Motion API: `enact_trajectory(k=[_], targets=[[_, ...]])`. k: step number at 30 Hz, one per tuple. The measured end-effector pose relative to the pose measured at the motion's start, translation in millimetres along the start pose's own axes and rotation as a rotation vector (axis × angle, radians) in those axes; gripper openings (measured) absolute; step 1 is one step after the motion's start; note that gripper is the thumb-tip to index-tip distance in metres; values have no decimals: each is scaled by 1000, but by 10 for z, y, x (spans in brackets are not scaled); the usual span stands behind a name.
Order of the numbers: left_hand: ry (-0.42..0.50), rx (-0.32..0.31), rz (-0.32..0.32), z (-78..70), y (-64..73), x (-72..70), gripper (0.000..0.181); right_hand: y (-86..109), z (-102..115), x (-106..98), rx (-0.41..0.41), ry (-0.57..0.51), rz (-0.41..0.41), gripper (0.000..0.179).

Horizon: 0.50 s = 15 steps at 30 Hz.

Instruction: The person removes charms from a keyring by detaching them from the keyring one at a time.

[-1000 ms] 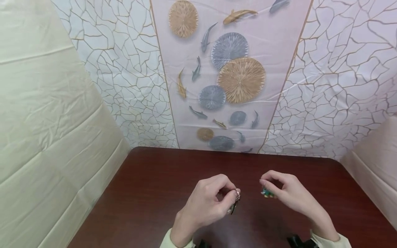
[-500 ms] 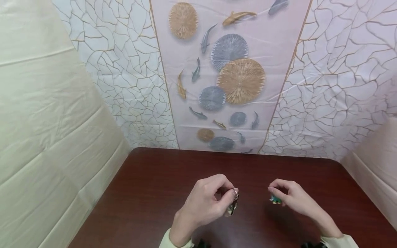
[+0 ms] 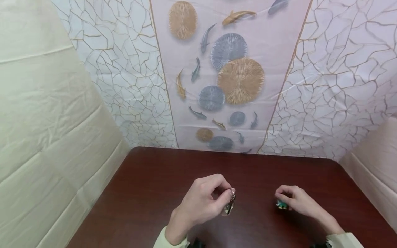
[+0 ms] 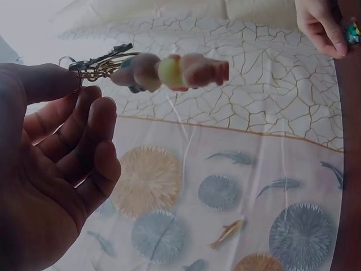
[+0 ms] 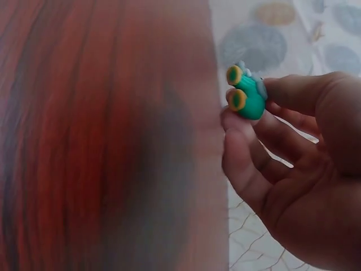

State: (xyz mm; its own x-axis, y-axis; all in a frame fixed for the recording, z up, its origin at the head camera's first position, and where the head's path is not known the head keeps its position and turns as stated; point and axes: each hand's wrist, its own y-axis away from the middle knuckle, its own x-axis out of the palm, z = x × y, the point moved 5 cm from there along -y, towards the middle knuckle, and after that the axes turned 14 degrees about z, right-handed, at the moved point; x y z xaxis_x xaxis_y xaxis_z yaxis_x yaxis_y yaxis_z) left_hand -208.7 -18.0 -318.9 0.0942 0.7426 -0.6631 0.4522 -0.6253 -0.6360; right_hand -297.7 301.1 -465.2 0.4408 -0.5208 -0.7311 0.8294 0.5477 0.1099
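Note:
My left hand [image 3: 200,199] pinches a keychain [image 3: 228,205] by its metal ring and chain, between thumb and forefinger. In the left wrist view a small figurine [image 4: 180,70] in pinkish, yellow and dark tones dangles from that chain. Off to the right, my right hand [image 3: 301,201] pinches a small green toy figure [image 3: 281,204] just above the table. Two round yellow-rimmed ends of the green figure show in the right wrist view, with the thumb [image 5: 299,93] on one side. Part of it is hidden behind the fingers.
The dark red-brown wooden table [image 3: 164,172] lies beneath both hands. A patterned cloth [image 3: 238,79] with fish and round leaf motifs hangs behind it. Pale padded panels [image 3: 56,137] stand at the left and right sides.
My right hand has moved right and down toward the table, carrying the green toy figure. My left hand has shifted slightly left, still holding the keychain.

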Motion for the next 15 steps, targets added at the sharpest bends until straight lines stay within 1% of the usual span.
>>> enact_trajectory(k=[4, 8, 12, 15], targets=[[-10, 14, 21, -9, -41, 14, 16, -16, -105, 14, -5, -22, 79, 16], [-46, 32, 39, -39, -79, 48, 16, 7, -185, 33, 10, -42, 121, 15], [-79, 35, 37, -66, -95, 57, 16, 20, -222, 48, 27, -31, 125, 15], [-85, 38, 35, -76, -98, 55, 16, 25, -239, 57, 57, -3, 109, 15]])
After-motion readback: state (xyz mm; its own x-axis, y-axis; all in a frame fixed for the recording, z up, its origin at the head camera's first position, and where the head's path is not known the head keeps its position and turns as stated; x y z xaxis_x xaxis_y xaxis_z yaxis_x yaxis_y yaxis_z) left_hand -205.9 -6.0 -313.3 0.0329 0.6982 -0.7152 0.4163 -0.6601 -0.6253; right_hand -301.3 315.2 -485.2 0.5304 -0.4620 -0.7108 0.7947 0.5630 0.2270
